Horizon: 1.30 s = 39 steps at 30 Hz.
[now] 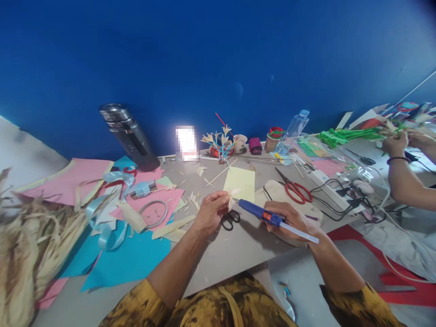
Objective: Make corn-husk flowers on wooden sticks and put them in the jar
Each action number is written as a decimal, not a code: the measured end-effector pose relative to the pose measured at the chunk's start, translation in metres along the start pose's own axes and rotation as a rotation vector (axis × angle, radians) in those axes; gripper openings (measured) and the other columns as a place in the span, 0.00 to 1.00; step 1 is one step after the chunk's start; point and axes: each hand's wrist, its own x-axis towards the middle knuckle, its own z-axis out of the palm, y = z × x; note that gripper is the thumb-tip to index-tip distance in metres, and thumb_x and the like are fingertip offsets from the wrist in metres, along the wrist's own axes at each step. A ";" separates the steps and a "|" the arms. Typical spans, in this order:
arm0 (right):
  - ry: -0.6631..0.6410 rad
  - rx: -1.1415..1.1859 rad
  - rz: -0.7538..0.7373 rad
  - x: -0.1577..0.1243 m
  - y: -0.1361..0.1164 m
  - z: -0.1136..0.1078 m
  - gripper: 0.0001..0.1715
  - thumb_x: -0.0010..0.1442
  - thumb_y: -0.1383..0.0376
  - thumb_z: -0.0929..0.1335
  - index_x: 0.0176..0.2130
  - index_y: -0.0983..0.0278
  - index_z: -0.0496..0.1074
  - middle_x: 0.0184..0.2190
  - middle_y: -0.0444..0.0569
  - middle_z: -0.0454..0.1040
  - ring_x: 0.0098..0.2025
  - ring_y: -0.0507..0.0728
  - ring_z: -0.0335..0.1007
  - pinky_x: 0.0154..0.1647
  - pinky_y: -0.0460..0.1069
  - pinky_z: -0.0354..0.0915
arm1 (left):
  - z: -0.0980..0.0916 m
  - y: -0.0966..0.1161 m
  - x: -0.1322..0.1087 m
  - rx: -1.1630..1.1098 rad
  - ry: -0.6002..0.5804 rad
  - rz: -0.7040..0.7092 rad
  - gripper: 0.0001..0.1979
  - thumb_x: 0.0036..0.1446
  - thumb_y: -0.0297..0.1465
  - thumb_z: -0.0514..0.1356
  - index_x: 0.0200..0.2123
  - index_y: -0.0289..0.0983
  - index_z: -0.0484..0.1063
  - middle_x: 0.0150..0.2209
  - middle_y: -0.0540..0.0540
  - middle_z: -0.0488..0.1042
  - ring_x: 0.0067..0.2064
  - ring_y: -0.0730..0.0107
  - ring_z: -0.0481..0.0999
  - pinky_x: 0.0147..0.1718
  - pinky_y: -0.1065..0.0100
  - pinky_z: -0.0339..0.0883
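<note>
flask: black, lid on, far left by the wall; contents hidden.
cup: pale, far centre, beside a small husk-flower sprig; contents, cannot tell.
pot: small, brown, right of the cup; red and green material sits in its top.
bottle: clear plastic, blue cap on, just right of the pot; fill not readable.
left hand: raised over the table near centre, forearm coming in from the near edge; thumb and fingertips pinched together on the husk piece.
husk piece: small, pale, poking out to the right of the left fingertips, in front of the yellow paper.
glue gun: blue, orange trigger, nozzle pointing left at the husk piece; touching or just short, cannot tell. Clear glue stick juts out the back to the right.
right hand: right of centre, fingers curled tight round the gun's body.
black scissors: flat on the table, below and between both hands.
red scissors: farther right, lying flat.
co-worker's hand: far right, at a bundle of green sticks.
</note>
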 end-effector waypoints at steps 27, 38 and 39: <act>0.762 -0.586 -0.256 0.067 -0.030 0.064 0.11 0.63 0.71 0.69 0.45 0.61 0.68 0.39 0.52 0.74 0.40 0.57 0.73 0.38 0.50 0.69 | 0.026 0.029 -0.035 -0.384 -0.070 -0.123 0.11 0.46 0.23 0.70 0.28 0.34 0.70 0.24 0.54 0.68 0.23 0.80 0.64 0.20 0.75 0.58; 0.725 -0.505 -0.362 0.074 -0.028 0.072 0.18 0.61 0.75 0.69 0.49 0.59 0.71 0.39 0.51 0.75 0.40 0.57 0.73 0.39 0.50 0.70 | 0.026 0.035 -0.046 -0.437 -0.093 -0.147 0.04 0.51 0.22 0.65 0.28 0.32 0.72 0.23 0.51 0.69 0.22 0.80 0.66 0.21 0.77 0.65; 0.711 -0.507 -0.368 0.073 -0.028 0.072 0.17 0.61 0.75 0.68 0.49 0.59 0.71 0.39 0.51 0.75 0.40 0.56 0.73 0.40 0.50 0.69 | 0.025 0.034 -0.046 -0.427 -0.088 -0.152 0.04 0.52 0.23 0.66 0.28 0.32 0.72 0.23 0.51 0.69 0.22 0.80 0.66 0.22 0.77 0.66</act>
